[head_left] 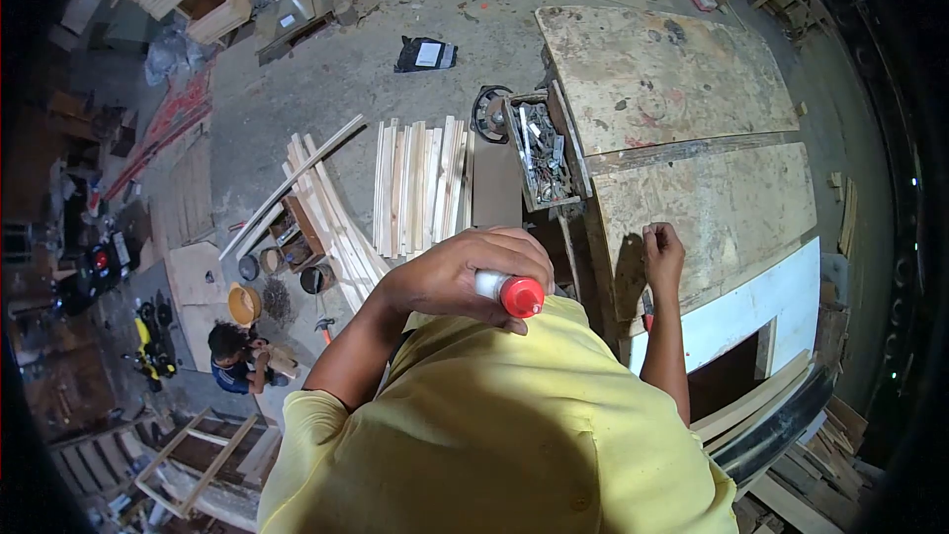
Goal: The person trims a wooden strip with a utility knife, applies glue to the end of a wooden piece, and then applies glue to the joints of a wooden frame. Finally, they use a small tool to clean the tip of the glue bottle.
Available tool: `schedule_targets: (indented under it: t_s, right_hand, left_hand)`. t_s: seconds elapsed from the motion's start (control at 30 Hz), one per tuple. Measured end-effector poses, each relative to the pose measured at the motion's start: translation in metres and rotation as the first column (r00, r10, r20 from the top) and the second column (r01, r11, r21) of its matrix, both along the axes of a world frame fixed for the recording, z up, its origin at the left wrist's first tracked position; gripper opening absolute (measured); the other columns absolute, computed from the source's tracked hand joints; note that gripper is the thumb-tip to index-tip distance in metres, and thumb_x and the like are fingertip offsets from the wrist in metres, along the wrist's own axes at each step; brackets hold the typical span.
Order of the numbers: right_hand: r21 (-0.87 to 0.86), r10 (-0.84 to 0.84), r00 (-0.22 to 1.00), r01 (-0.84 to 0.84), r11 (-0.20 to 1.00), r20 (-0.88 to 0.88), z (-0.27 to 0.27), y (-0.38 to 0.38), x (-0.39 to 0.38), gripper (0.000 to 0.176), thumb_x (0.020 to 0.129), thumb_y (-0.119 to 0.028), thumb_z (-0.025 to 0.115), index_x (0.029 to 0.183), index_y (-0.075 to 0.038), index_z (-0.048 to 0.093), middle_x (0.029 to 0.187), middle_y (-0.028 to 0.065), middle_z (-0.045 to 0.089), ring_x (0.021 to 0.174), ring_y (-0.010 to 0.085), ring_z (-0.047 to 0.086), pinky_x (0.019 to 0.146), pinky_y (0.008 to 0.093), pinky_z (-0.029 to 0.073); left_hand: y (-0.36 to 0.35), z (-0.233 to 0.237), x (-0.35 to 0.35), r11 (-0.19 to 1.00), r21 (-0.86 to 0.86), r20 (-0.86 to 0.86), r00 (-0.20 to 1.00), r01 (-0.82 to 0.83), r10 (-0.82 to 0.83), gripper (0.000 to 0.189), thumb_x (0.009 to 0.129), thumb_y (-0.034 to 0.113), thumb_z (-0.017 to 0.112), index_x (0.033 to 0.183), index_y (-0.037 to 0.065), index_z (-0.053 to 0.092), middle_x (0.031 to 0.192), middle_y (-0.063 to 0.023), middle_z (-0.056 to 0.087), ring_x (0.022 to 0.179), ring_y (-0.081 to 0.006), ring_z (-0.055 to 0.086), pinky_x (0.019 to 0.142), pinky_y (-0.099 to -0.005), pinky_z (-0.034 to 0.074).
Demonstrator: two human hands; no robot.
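My left hand (470,272) is wrapped round a small white bottle (488,283) with a red cap (522,297). The bottle is held in front of my yellow shirt, its cap pointing towards me. Over the near part of the worn wooden tabletop (712,198), my right hand (664,249) is raised with its fingers curled together. Whatever may be in those fingers is hidden. Close to my right forearm, a red object (647,314) shows in part at the table's edge.
An open drawer (544,153) of metal hardware juts from the table's left side. Light wood strips (420,183) lie on the concrete floor. A black package (427,54) lies farther off. At left, a person (237,356) sits low, hands on a wooden piece, near a hammer (324,328).
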State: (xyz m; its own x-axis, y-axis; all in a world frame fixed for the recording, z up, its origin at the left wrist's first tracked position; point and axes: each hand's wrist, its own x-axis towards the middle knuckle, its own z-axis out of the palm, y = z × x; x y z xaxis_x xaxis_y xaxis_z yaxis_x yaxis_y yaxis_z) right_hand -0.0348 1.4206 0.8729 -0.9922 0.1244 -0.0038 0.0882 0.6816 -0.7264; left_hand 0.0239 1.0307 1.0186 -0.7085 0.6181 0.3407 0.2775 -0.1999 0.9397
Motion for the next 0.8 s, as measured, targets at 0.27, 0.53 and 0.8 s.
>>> schedule_targets:
  t_s: [0.27, 0.53, 0.8]
  right_hand:
    - [-0.233, -0.012, 0.994, 0.037, 0.972, 0.110, 0.007, -0.011, 0.002, 0.014, 0.094, -0.013, 0.064, 0.095, 0.001, 0.063, 0.079, 0.0045, 0.065, 0.071, 0.0119, 0.058, 0.069, 0.0276, 0.048]
    - [-0.698, 0.301, 0.887, -0.462, 0.548, -0.351, 0.206, -0.138, 0.060, 0.011, 0.089, -0.005, 0.067, 0.096, 0.003, 0.063, 0.091, 0.0133, 0.067, 0.087, 0.0220, 0.066, 0.082, 0.0353, 0.054]
    - [-0.415, 0.504, 0.714, -0.697, 0.586, -0.486, 0.219, -0.152, 0.064, 0.014, 0.084, 0.003, 0.070, 0.097, 0.002, 0.065, 0.090, 0.0169, 0.071, 0.083, 0.0249, 0.072, 0.074, 0.0331, 0.058]
  left_hand:
    - [0.001, 0.000, -0.003, 1.000, 0.026, 0.004, 1.000, 0.013, -0.013, 0.043, 0.071, 0.024, 0.086, 0.104, 0.002, 0.069, 0.104, -0.0099, 0.069, 0.105, -0.0313, 0.060, 0.093, -0.0431, 0.046]
    - [0.003, 0.004, -0.006, 0.996, -0.004, -0.033, 0.996, -0.084, 0.084, 0.042, 0.071, 0.020, 0.085, 0.105, 0.002, 0.069, 0.105, -0.0100, 0.068, 0.102, -0.0292, 0.060, 0.091, -0.0403, 0.047]
    - [0.008, 0.010, -0.004, 0.967, -0.066, -0.150, 0.961, -0.244, 0.232, 0.043, 0.069, 0.021, 0.086, 0.104, 0.002, 0.069, 0.105, -0.0099, 0.068, 0.105, -0.0294, 0.060, 0.094, -0.0405, 0.046]
